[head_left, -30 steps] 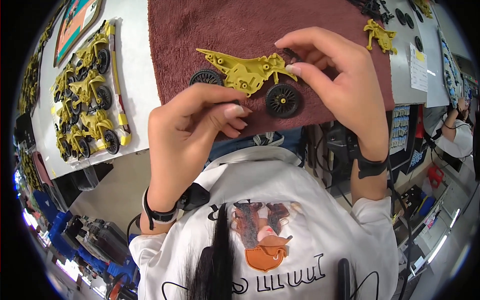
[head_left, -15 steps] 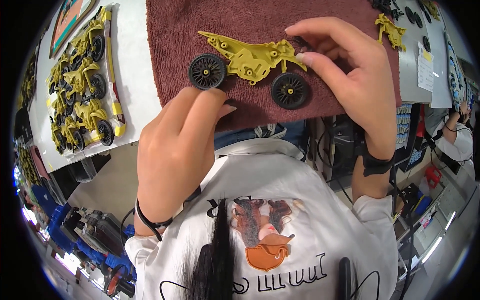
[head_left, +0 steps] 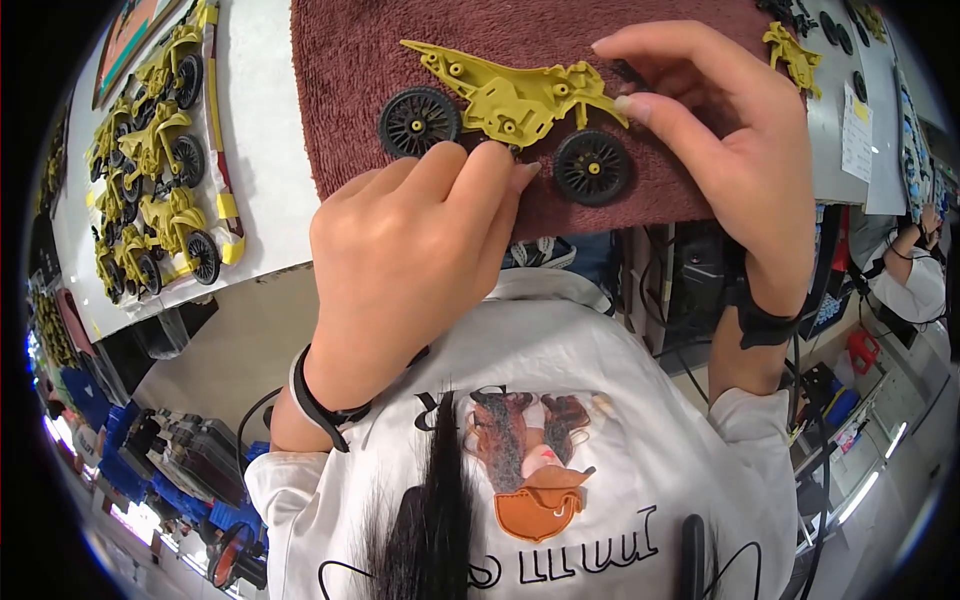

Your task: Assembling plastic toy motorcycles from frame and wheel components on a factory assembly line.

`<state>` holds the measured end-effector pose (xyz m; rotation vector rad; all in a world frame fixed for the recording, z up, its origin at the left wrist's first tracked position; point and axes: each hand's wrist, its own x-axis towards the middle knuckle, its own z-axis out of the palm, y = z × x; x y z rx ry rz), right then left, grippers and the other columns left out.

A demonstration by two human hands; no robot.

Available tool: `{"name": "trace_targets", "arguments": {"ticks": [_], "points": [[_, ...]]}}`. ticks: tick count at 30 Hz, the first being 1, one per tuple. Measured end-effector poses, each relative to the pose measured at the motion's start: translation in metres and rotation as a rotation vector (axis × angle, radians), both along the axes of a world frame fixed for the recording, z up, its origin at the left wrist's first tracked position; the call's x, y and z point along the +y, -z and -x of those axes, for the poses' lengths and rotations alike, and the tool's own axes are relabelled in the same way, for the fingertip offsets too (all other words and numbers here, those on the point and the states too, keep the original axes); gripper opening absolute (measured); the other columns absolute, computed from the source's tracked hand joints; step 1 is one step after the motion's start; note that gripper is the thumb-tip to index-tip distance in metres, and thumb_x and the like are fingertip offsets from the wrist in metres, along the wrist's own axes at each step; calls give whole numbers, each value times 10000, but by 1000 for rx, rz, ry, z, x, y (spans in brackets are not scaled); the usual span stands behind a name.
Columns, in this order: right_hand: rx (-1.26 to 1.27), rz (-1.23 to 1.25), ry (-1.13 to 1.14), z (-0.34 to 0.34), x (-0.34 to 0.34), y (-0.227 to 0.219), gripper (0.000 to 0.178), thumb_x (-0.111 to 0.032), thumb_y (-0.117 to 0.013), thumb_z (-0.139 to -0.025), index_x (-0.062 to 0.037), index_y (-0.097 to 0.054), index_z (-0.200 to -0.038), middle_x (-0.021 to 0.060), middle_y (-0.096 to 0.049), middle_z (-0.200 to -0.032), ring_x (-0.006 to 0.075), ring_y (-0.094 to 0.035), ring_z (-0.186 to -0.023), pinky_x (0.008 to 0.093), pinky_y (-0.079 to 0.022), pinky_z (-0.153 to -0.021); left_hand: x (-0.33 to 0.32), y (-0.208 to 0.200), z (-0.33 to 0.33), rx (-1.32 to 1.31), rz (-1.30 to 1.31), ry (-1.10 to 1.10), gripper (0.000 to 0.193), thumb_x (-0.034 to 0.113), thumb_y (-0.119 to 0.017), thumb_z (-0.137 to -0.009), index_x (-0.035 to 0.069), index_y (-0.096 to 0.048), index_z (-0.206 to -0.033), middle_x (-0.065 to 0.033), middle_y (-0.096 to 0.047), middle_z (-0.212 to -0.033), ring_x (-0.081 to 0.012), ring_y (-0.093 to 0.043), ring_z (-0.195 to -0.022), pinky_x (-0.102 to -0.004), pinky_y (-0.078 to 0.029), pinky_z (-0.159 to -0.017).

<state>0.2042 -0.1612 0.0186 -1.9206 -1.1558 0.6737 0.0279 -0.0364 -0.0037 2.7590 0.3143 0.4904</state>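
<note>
On a maroon towel lies a yellow plastic toy motorbike body half, its inner side up. One black spoked wheel sits at its left end, another black wheel below its right end. My left hand is closed in a pinch at the body's lower edge; whatever its fingertips hold is hidden. Beside the body's right end, my right hand curls its thumb and fingers around a small dark plastic part, whose shape is mostly covered.
Rows of yellow toy motorbikes stand on the white table to the left. A loose yellow part lies at the towel's right edge, with black wheels beyond it. A person sits at the far right.
My left hand has moved right along the body's lower edge, from beside the left wheel to below the body's middle. The right hand stays by the body's right end with the dark part.
</note>
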Motion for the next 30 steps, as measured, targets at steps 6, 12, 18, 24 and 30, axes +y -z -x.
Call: {"name": "trace_targets", "arguments": {"ticks": [6, 12, 18, 24, 30], "points": [[-31, 7, 31, 1, 18, -25, 265, 76, -683, -724, 29, -660, -984, 92, -637, -887, 128, -603, -764, 241, -496, -680, -10, -7, -3, 125, 42, -77, 185, 146, -638, -831, 78, -526, -701, -65, -506, -571, -259, -517, -459, -344, -369, -423], [444, 237, -49, -29, 51, -30, 245, 40, -729, -739, 87, -645, -964, 125, -680, -823, 140, -666, -732, 225, -530, -654, -15, -9, -6, 195, 107, -144, 207, 157, -615, -842, 70, -519, -681, -94, -529, -546, -295, -520, -447, -380, -372, -423], [471, 403, -253, -46, 72, -23, 250, -19, -756, -736, 77, -649, -942, 98, -678, -767, 114, -634, -636, 210, -500, -580, -9, -9, -7, 221, 281, -163, 224, 145, -612, -844, 45, -537, -658, -134, -507, -513, -327, -512, -451, -400, -367, -433], [-156, 654, -219, -4, 86, -47, 209, -73, -754, -743, 37, -624, -865, 76, -652, -726, 131, -610, -627, 250, -461, -556, -4, -11, -10, 250, 354, -151, 248, 138, -612, -840, 30, -529, -633, -156, -483, -505, -345, -495, -450, -405, -354, -437], [-346, 424, -338, -14, 72, -46, 252, -130, -740, -755, 29, -562, -837, 134, -617, -765, 238, -604, -705, 331, -454, -611, -6, -16, -14, 256, 340, -139, 271, 140, -606, -845, 18, -510, -623, -167, -473, -504, -364, -490, -459, -416, -344, -441]]}}
